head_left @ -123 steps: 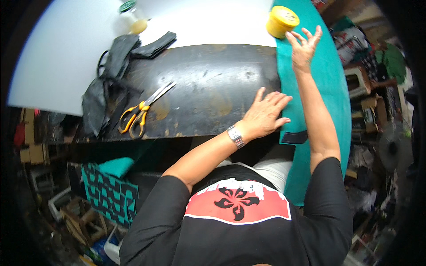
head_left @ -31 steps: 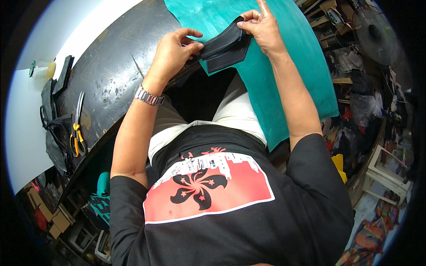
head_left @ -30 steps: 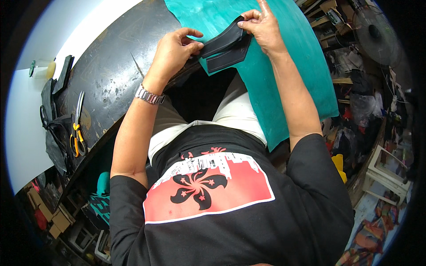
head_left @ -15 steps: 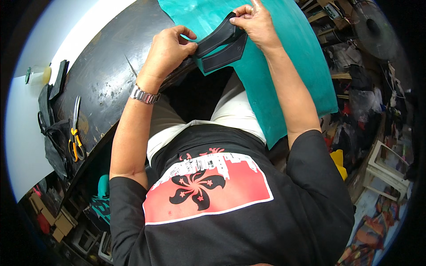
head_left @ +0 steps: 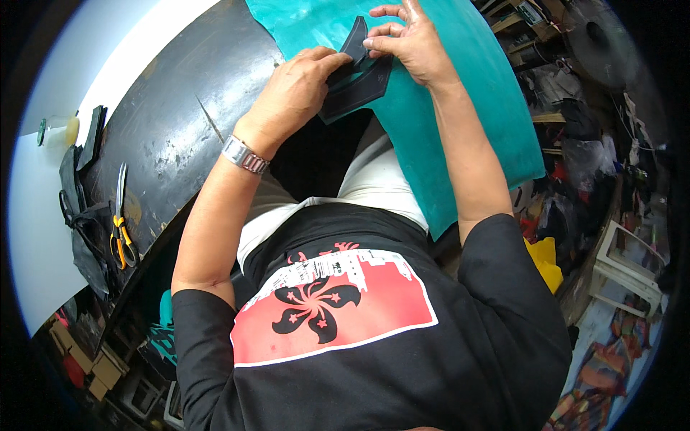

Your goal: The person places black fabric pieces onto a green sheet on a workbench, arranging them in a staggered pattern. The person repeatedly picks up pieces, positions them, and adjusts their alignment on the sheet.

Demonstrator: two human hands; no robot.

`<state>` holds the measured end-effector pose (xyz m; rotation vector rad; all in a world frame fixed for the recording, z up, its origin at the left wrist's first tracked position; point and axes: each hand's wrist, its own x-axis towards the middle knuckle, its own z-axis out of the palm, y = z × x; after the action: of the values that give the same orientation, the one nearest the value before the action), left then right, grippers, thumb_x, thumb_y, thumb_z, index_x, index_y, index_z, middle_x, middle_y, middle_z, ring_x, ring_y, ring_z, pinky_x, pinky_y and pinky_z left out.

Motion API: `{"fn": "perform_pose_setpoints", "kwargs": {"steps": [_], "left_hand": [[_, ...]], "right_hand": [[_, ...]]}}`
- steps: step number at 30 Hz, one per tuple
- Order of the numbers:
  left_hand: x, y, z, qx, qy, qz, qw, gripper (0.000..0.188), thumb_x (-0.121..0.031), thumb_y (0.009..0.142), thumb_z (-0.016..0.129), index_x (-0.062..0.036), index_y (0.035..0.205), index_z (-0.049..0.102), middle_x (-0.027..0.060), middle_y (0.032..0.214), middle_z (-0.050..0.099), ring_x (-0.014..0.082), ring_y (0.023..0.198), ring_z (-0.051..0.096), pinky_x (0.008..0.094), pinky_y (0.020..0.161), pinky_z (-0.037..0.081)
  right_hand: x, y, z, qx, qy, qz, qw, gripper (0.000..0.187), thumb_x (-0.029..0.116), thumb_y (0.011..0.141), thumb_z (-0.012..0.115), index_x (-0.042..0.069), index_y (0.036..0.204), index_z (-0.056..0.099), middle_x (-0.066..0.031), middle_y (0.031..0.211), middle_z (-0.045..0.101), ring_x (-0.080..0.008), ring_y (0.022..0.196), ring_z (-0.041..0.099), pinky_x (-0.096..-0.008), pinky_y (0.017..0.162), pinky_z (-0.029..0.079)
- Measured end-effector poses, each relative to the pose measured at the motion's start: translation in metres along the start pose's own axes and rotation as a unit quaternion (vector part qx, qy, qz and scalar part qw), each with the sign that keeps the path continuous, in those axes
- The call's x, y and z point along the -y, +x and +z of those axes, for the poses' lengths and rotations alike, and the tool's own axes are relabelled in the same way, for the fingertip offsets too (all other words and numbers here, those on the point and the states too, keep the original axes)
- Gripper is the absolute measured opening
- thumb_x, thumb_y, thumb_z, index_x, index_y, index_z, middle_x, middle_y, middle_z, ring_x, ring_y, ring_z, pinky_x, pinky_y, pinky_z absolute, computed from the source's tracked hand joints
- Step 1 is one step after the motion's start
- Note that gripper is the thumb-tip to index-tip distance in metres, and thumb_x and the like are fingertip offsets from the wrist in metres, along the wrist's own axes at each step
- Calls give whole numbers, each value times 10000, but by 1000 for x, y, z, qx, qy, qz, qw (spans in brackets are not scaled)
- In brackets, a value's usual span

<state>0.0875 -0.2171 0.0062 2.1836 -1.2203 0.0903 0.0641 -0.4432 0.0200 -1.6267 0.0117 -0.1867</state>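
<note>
Both forearms (head_left: 208, 223) extend forward, left hand (head_left: 295, 85) back-up, right hand (head_left: 420, 50) (near it) with fingers (head_left: 389, 29) parted.

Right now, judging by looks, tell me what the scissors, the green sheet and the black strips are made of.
Scissors: metal blades, by their bright glint; yellow handles, probably plastic.
Green sheet: smooth, faintly shiny and draping, perhaps vinyl or leather.
Black strips: thin, with a soft sheen; leather or synthetic, I cannot tell.

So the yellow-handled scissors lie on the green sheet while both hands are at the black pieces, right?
Not on the green sheet: the head view shows the yellow-handled scissors on the dark tabletop. The left hand and right hand are indeed at the black pieces.
</note>
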Motion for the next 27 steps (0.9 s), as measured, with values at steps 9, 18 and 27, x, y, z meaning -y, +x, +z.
{"fn": "perform_pose_setpoints", "kwargs": {"steps": [9, 18, 27], "left_hand": [[4, -2, 5, 19, 39, 15, 999, 568, 88, 836, 575, -103, 1370, 601, 136, 1263, 612, 331, 1134, 606, 411, 1015, 504], [-2, -10, 13, 22, 174, 38, 984, 650, 54, 869, 558, -177, 1475, 526, 82, 1318, 562, 255, 1135, 560, 347, 1015, 497], [-5, -6, 13, 8, 211, 79, 974, 607, -35, 860, 609, -168, 1450, 553, 65, 1175, 570, 242, 1033, 565, 344, 952, 506]], "right_hand": [[-3, -11, 11, 15, -120, 3, 993, 1054, -150, 709, 670, 145, 1620, 230, -125, 1166, 508, -121, 749, 615, -268, 668, 528], [1, 3, 19, -4, -374, -85, 924, 986, -119, 726, 614, 96, 1608, 229, -295, 1294, 510, -353, 1018, 630, -401, 858, 537], [9, -4, 34, 5, -399, -13, 917, 1004, -63, 753, 696, 84, 1607, 191, -437, 1333, 420, -571, 1250, 473, -507, 1066, 440]]}}
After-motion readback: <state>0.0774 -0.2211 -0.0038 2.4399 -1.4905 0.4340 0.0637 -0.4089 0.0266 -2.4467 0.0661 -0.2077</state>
